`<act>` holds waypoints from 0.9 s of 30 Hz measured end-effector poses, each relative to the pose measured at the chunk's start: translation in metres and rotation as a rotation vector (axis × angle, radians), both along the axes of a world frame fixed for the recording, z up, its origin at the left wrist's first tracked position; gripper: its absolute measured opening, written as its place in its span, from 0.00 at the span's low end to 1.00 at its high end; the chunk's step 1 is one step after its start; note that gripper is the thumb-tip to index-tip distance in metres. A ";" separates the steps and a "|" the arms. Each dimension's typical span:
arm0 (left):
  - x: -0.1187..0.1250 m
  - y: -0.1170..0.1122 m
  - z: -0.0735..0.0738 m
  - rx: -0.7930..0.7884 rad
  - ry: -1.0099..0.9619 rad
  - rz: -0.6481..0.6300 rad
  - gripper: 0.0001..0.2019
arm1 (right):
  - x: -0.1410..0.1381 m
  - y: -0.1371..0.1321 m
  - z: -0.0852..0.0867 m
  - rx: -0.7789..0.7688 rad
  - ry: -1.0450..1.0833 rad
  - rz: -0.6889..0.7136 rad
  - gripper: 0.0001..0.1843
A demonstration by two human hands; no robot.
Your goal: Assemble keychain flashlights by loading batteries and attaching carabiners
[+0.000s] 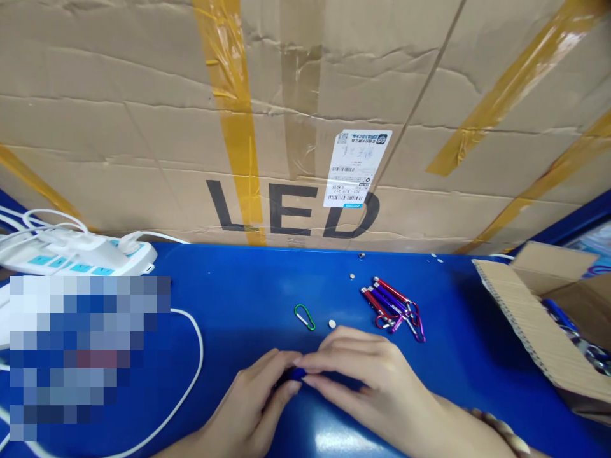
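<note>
Both our hands meet low over the blue table [229,286] in the head view, fingertips drawn in narrow: the left hand [251,404] pinches a small blue piece [296,374], and the right hand [367,381] has thumb and fingers at its right-hand end. We cannot tell how much of it lies hidden in our grip. It sits between the hands, well forward of the table's back edge.

Just beyond our right knuckles lies a silvery disc [332,324], with a green carabiner [304,317] to its left. Toward the back edge sit a second small disc [352,276] and, nearer that edge, a tiny metal part [361,255]. Right of these is a heap of red and purple tubes [391,302] with clips. A carton [520,331] stands at the table's right edge; a white power strip [95,254] fills the back left corner, and its looped cable [199,356] runs down our left side.

As we judge it, the blue piece could slip if either pinch loosens, being small and smooth-looking; against blue it would be hard to spot. Our right knuckles could sweep the near disc away with a careless lift. A knock might send the metal part over the back edge. Should our left forearm swing wide, it could snag the cable.
</note>
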State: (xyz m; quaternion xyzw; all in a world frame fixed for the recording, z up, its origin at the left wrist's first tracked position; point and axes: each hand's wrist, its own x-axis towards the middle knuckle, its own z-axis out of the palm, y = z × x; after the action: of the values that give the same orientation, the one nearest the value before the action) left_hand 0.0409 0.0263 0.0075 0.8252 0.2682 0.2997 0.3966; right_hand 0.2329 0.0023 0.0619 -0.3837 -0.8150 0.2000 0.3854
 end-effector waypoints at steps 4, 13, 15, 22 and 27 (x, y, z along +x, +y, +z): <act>0.002 0.000 0.002 0.004 -0.012 -0.004 0.12 | -0.001 -0.003 0.001 0.007 -0.113 0.045 0.16; 0.002 -0.002 0.008 -0.039 0.046 0.087 0.08 | 0.024 0.015 0.020 -0.020 -0.121 -0.246 0.07; 0.001 -0.002 0.008 -0.062 0.061 0.091 0.07 | 0.030 0.022 0.008 -0.070 -0.332 -0.315 0.08; 0.002 -0.002 0.008 -0.073 0.064 0.083 0.07 | 0.030 0.032 -0.029 -0.231 -0.423 -0.308 0.10; 0.001 -0.001 0.006 -0.053 0.048 0.081 0.08 | 0.027 0.033 -0.032 -0.122 -0.401 -0.225 0.15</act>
State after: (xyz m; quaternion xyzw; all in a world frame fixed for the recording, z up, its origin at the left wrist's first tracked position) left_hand 0.0418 0.0250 0.0132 0.8097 0.3186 0.2884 0.3996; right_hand 0.2599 0.0354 0.0304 -0.5267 -0.8137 0.1246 0.2119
